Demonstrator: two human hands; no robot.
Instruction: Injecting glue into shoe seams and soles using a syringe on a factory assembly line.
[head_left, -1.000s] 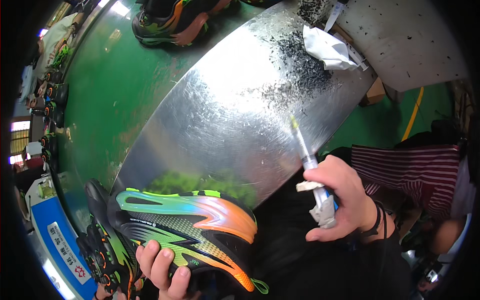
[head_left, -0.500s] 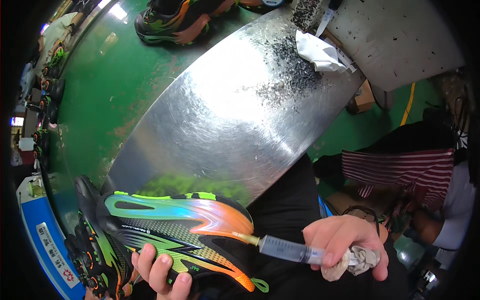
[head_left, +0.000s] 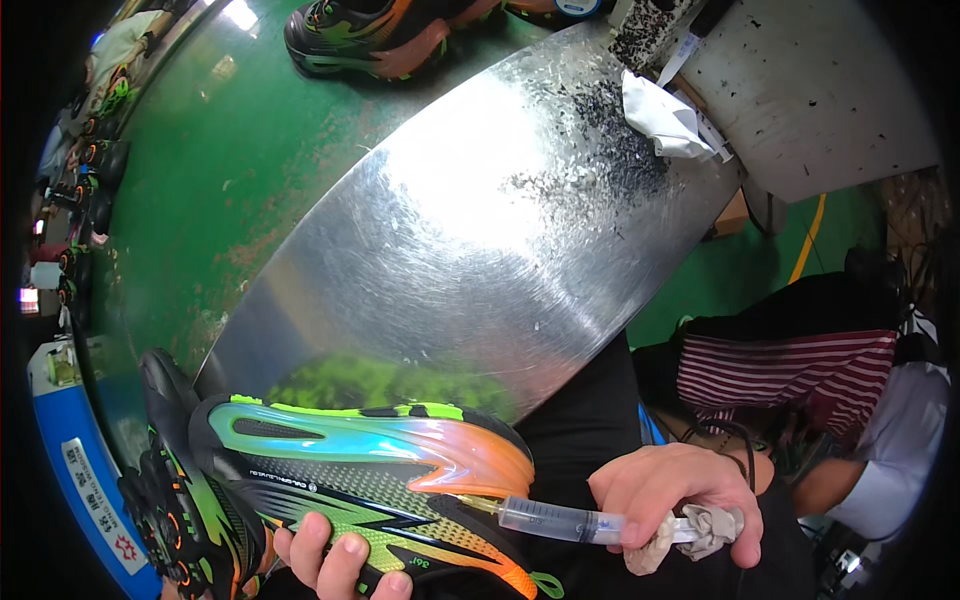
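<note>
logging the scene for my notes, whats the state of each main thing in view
Near shoe: held upside down, sole upward
Left hand: gripping the near shoe
Syringe: held, tip at the near shoe's side
Right hand: closed on the syringe
White cloth or paper: crumpled
Metal surface: scratched, littered with dark bits
Far shoe: upright

Since a second ago, the syringe (head_left: 560,522), then pointed away over the metal desk (head_left: 430,300), has been swung down and leftward until it is held nearly level, its needle (head_left: 482,504) directed at the shoe (head_left: 370,480). With it, the right grip (head_left: 685,500) has been lowered beside the heel. Half a second ago the needle's tip was seen against the orange sole part (head_left: 480,455); now it has been brought farther toward the toe, where that part meets the upper (head_left: 345,495).
</note>
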